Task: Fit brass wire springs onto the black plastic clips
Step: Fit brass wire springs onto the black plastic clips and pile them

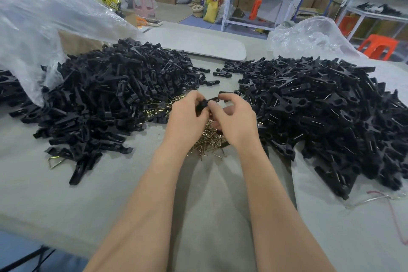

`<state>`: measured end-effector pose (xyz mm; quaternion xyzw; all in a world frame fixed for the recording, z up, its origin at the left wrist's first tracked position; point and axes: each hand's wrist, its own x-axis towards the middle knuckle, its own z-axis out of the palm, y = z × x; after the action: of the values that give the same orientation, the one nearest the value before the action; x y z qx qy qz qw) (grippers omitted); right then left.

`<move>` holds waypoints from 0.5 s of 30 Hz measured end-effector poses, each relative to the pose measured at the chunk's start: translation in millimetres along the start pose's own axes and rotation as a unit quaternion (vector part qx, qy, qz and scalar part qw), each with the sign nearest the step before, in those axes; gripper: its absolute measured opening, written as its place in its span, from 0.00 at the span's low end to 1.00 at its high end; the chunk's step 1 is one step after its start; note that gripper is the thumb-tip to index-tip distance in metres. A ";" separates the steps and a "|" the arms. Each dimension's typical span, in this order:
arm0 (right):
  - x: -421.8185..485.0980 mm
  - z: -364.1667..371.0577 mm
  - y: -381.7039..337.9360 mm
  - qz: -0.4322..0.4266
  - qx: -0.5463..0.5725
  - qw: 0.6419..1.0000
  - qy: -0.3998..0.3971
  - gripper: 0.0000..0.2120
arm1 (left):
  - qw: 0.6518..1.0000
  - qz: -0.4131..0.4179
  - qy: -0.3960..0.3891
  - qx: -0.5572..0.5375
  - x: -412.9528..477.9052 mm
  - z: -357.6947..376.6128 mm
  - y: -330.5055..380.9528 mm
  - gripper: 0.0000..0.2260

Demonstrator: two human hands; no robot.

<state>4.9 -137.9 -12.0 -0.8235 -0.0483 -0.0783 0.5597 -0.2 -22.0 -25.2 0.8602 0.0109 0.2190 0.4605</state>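
Observation:
Both my hands meet over the middle of the grey table [106, 194]. My left hand [187, 115] grips one black plastic clip [209, 102] from the left, and my right hand [234, 117] pinches the same clip from the right. Whether a spring sits on this clip is hidden by my fingers. Beneath my hands lies a heap of brass wire springs [209, 139]. A big pile of black clip halves [110, 99] spreads to the left. Another pile of black clips [326, 117], many showing wire, lies to the right.
A large clear plastic bag [39, 24] rises at the left behind the pile, and a smaller clear bag [309, 37] sits at the back right. A single brass spring [55, 161] lies at the left pile's front. A white tray [198, 42] rests at the table's far side.

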 end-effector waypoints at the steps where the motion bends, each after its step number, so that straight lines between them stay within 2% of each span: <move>1: 1.6 -2.4 0.7 0.022 0.034 0.999 0.001 0.13 | 1.000 -0.005 -0.006 -0.014 0.5 -0.7 0.9 0.05; 4: 8.6 -14.1 4.0 0.107 0.101 0.989 0.014 0.23 | 0.997 -0.024 -0.016 -0.073 1.6 -3.0 5.2 0.05; 6: 10.1 -18.5 4.4 0.158 0.127 0.979 -0.006 0.20 | 0.990 -0.030 -0.045 -0.132 0.6 -5.9 9.9 0.06; 8: 8.8 -20.3 2.9 0.188 0.215 0.957 -0.054 0.14 | 0.979 -0.022 -0.084 -0.183 -1.8 -8.0 14.5 0.08; 11: 6.7 -24.1 0.1 0.182 0.335 0.920 -0.094 0.09 | 0.977 -0.018 -0.088 -0.193 -1.5 -7.3 15.0 0.08; 15: 6.2 -21.3 1.0 0.152 0.325 0.931 -0.061 0.07 | 0.983 -0.006 -0.078 -0.164 -3.1 -5.6 14.9 0.09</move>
<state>9.6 -158.1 -4.1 -0.5969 0.0206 0.0787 0.7982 -7.9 -26.9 -11.8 0.7872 -0.0565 0.1471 0.5963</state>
